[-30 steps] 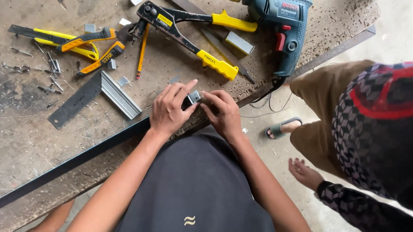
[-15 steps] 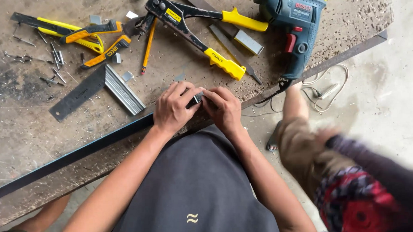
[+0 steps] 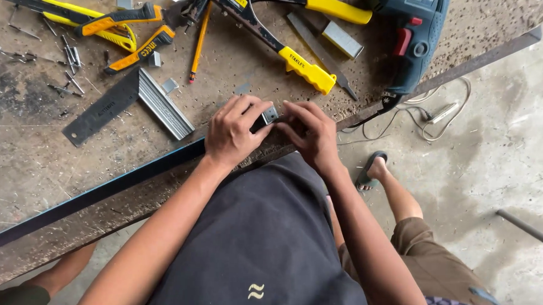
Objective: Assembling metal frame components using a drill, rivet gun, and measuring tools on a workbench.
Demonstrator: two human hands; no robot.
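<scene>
My left hand (image 3: pixel 233 133) and my right hand (image 3: pixel 308 133) meet at the near edge of a rough wooden workbench (image 3: pixel 30 162). Between their fingertips they pinch a small grey metal piece (image 3: pixel 269 115), mostly hidden by the fingers. It rests on or just above a long dark metal strip (image 3: pixel 120 180) that runs along the bench edge. Right behind my hands lies a large riveting tool with yellow handles (image 3: pixel 298 63).
A blue power drill (image 3: pixel 417 37) lies at the back right, its cord (image 3: pixel 432 110) trailing to the concrete floor. Yellow snips (image 3: pixel 101 23), a pencil (image 3: pixel 198 42), a try square (image 3: pixel 129 102) and loose rivets (image 3: pixel 64 55) sit left. Another person's leg and sandalled foot (image 3: pixel 373 171) stand at my right.
The person at my right has shifted back and down; now only their leg and foot show. The view has closed in on the bench. My hands stay together on the small piece.
</scene>
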